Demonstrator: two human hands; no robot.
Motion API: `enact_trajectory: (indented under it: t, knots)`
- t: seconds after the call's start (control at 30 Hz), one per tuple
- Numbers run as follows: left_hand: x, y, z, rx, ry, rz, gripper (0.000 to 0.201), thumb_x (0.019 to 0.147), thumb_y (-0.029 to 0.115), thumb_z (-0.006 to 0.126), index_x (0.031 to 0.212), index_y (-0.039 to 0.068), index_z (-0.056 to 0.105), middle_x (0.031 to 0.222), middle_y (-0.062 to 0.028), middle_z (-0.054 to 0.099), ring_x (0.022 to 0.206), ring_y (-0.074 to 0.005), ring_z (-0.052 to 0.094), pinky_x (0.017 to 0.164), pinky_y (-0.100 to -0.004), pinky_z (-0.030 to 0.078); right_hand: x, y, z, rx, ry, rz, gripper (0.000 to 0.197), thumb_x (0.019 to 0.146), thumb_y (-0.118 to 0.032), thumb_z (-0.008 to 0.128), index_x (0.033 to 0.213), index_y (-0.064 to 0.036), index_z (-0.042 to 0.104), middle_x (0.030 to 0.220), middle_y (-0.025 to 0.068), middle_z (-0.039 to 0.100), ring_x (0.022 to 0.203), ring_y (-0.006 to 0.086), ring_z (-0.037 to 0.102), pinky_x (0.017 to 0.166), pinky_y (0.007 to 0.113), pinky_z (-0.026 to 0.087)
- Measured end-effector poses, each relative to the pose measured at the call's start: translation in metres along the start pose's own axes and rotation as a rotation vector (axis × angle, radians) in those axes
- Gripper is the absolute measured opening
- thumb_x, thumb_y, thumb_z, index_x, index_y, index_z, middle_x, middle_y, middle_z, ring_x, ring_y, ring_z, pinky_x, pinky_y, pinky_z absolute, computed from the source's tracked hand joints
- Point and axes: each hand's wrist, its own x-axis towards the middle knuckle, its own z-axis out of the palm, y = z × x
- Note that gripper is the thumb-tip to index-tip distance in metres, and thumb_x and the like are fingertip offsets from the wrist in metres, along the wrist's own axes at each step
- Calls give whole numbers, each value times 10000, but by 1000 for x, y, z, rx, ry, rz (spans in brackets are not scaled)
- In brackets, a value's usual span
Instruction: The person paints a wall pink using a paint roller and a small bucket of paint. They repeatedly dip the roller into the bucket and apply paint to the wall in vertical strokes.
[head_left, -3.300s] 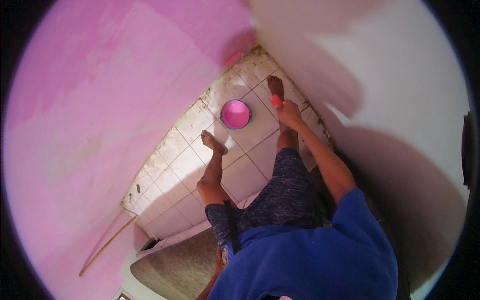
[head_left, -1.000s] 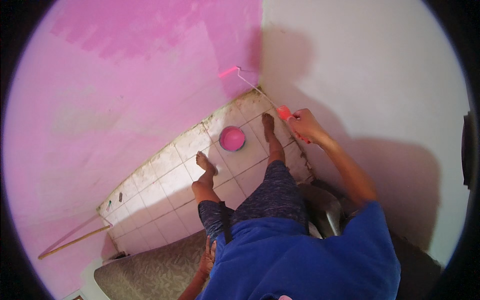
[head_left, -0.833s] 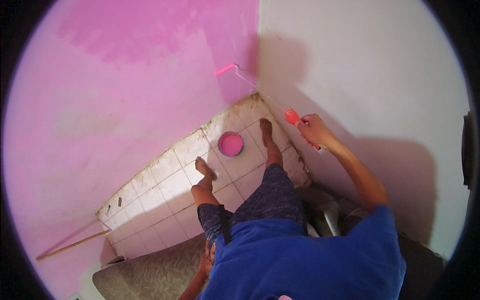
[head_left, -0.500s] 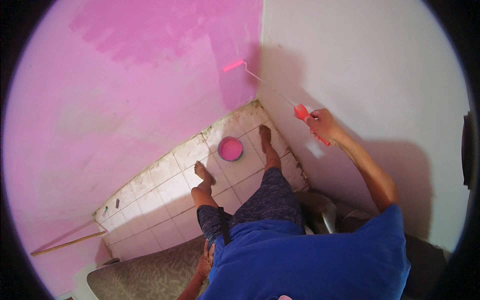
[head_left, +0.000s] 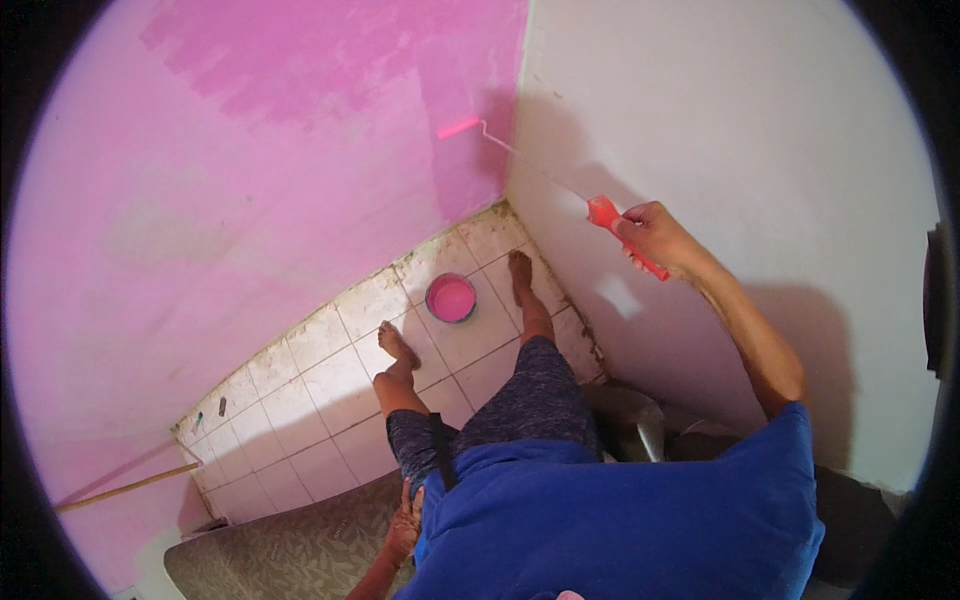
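My right hand (head_left: pixel 658 240) is wrapped round the red handle of a paint roller (head_left: pixel 603 211), with my arm stretched out along the right-hand wall. The thin wire frame runs left to a small bright pink roller sleeve (head_left: pixel 459 128), which is at the pink wall (head_left: pixel 300 200) close to the corner. Whether the sleeve presses on the wall is hard to tell. Fresh, darker pink covers the wall around it. Between my bare feet stands a round tub of pink paint (head_left: pixel 451 298). My left hand (head_left: pixel 404 525) rests against my left thigh with its fingers extended, holding nothing.
A white wall (head_left: pixel 720 120) meets the pink one at the corner. Behind me is a patterned brown sofa (head_left: pixel 280 540). A wooden stick (head_left: pixel 130 487) leans at the far left, and small items lie on the tiled floor (head_left: pixel 330 385) near the wall.
The view has shifted slightly, moving the tub and feet a little left in the picture. The roller stays near the same patch by the corner, still in my right hand.
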Motion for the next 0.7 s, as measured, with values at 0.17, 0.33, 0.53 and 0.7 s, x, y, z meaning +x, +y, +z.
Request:
enact_trajectory:
  t: [0.17,0.33,0.53,0.7]
  knots:
    - [-1,3,6,-238,39,-119,790,776,-70,478,1472,183,205,1537,-153,34,1190,-319,474,921,-321,448,-39,-45,-20,-10,54,54,285,926,-256,532,912,23,588,639,26,537,467,82,491,394,233,395]
    - [-3,-10,3,135,-23,91,831,794,-35,503,1484,201,103,1529,-180,23,1185,-351,475,904,-338,470,-23,-20,-14,-23,11,57,285,923,-248,534,971,28,584,638,24,535,467,78,491,396,229,398]
    - [-2,-13,5,67,-17,74,918,727,-81,522,1486,211,94,1527,-185,15,1192,-373,465,920,-365,464,-23,-28,-19,-36,30,34,295,919,-257,547,978,29,583,637,31,536,460,78,490,387,233,399]
    - [-3,-1,-1,34,-12,108,928,716,-83,519,1487,213,94,1529,-181,1,1241,-365,421,975,-356,423,-51,-58,-44,19,51,47,327,912,-284,569,982,35,581,639,38,541,454,79,487,375,236,393]
